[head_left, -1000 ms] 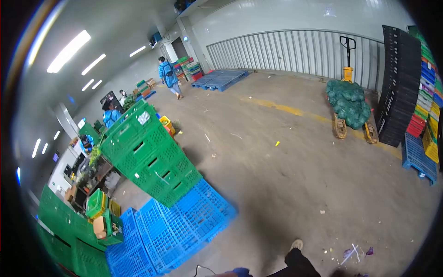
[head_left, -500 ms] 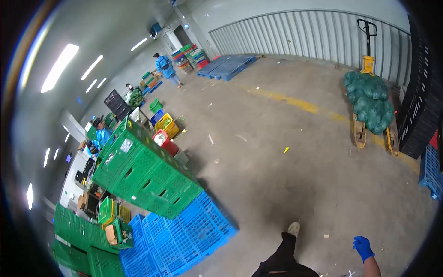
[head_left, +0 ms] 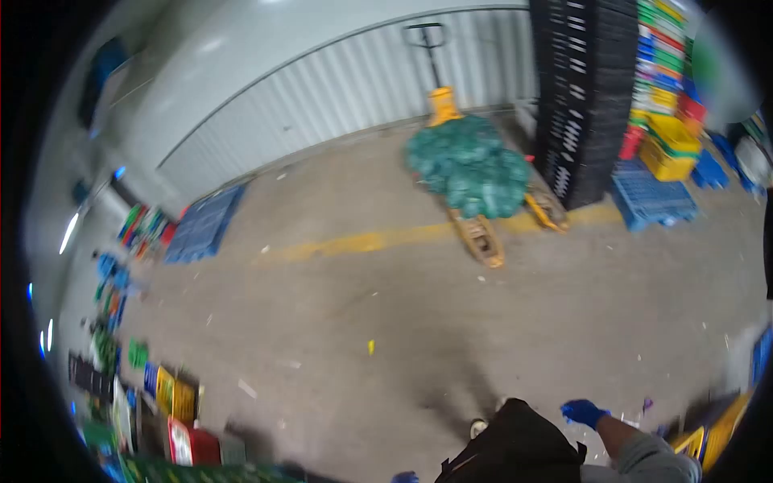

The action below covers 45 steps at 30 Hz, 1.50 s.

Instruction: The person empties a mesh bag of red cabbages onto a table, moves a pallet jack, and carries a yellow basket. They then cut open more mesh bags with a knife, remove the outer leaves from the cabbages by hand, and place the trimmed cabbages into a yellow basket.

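Observation:
My right hand (head_left: 584,413), in a blue glove, hangs over the concrete floor at the lower right. Its fingers point left, loosely extended, with nothing in them. Only a small blue-gloved piece of my left hand (head_left: 405,477) shows at the bottom edge; its fingers are hidden. Neither hand touches any object I can see. Closest to the right hand is a yellow crate (head_left: 725,431), farther right at the lower edge. Ahead stands a yellow pallet jack (head_left: 443,105) loaded with green net sacks (head_left: 469,167).
Tall black crates (head_left: 586,97) stand right of the pallet jack. Beyond them, a blue pallet (head_left: 654,193) lies beside stacked coloured crates (head_left: 662,56). Another blue pallet (head_left: 205,225) is at the left wall. A red bin (head_left: 193,443) and a person (head_left: 113,272) in blue are at left.
My view has swung to the right, so the pallet jack now sits near the middle. The green crate stack has mostly left view. My left hand has come partly into view.

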Each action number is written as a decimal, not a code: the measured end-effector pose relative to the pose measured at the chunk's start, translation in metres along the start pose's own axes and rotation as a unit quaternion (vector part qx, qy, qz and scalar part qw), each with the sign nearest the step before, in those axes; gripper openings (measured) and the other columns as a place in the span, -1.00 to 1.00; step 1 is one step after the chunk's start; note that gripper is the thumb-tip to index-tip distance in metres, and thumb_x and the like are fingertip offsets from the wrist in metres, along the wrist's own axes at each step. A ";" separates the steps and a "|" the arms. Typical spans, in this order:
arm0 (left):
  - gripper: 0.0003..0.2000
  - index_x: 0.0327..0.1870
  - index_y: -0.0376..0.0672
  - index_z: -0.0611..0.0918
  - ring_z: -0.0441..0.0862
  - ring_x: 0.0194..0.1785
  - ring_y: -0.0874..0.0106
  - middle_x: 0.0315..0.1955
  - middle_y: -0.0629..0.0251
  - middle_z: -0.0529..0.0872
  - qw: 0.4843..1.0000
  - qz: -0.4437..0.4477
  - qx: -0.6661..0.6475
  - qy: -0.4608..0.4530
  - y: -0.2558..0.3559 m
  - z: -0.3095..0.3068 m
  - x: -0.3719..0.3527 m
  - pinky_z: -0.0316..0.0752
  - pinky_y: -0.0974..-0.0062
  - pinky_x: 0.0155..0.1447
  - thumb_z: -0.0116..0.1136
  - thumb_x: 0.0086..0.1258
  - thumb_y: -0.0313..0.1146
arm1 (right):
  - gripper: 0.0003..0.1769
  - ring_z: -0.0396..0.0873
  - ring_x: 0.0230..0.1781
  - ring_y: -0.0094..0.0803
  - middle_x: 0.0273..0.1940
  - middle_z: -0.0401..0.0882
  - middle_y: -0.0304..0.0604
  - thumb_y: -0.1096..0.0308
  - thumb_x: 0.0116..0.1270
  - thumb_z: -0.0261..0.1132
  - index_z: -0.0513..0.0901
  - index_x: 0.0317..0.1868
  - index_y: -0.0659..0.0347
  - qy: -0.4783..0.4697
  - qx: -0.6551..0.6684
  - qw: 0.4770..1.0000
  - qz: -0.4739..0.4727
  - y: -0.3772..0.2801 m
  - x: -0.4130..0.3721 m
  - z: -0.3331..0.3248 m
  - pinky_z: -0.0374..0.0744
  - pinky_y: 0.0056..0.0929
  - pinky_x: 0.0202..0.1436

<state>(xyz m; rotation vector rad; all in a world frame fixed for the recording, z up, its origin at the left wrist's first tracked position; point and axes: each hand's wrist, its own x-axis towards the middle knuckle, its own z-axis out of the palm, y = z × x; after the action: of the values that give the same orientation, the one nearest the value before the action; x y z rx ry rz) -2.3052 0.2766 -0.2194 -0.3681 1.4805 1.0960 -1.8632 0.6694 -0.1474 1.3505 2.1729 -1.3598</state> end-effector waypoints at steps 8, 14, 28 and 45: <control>-0.75 -0.20 -0.21 0.55 0.66 -0.37 0.24 -0.33 0.08 0.66 0.973 0.202 0.107 0.036 0.334 0.117 0.144 0.54 0.34 -0.38 0.07 0.23 -0.24 | -0.64 0.58 -0.19 -0.09 -0.19 0.61 -0.04 0.12 0.22 0.03 0.61 -0.14 0.12 0.079 -0.039 0.996 -0.015 -0.010 0.173 -0.058 0.51 -0.21 -0.04; -0.75 -0.08 -0.26 0.56 0.65 -0.34 0.37 -0.30 0.20 0.67 0.946 0.149 0.272 -0.097 0.460 0.256 0.157 0.54 0.49 -0.23 0.08 0.24 -0.40 | -0.64 0.53 -0.11 -0.05 -0.14 0.58 0.02 0.16 0.19 0.02 0.60 -0.17 0.18 0.100 0.258 0.954 0.119 -0.109 0.275 -0.154 0.47 -0.17 0.00; -0.76 -0.28 -0.18 0.61 0.60 -0.52 0.38 -0.48 0.27 0.63 0.862 0.076 0.499 -0.038 0.741 0.212 0.393 0.45 0.49 -0.48 0.16 0.19 -0.20 | -0.65 0.56 -0.10 -0.10 -0.16 0.61 0.02 0.18 0.16 0.13 0.60 -0.08 0.13 0.285 0.359 0.871 0.178 -0.239 0.545 -0.313 0.50 -0.23 0.00; -0.51 -0.07 -0.25 0.51 0.64 -0.41 0.30 -0.32 0.15 0.65 0.957 0.065 0.279 -0.050 1.092 0.499 0.579 0.50 0.43 -0.38 -0.08 0.34 0.08 | -0.59 0.54 -0.08 -0.04 -0.13 0.58 0.07 0.21 0.10 0.15 0.56 -0.02 0.12 0.309 0.123 0.892 0.307 -0.332 0.793 -0.450 0.50 -0.21 0.01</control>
<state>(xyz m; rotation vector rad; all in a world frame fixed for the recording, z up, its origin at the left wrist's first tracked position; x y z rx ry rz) -2.9778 1.4271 -0.2200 0.1802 1.6641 0.7382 -2.4472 1.4421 -0.1988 2.5715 1.6136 -1.0493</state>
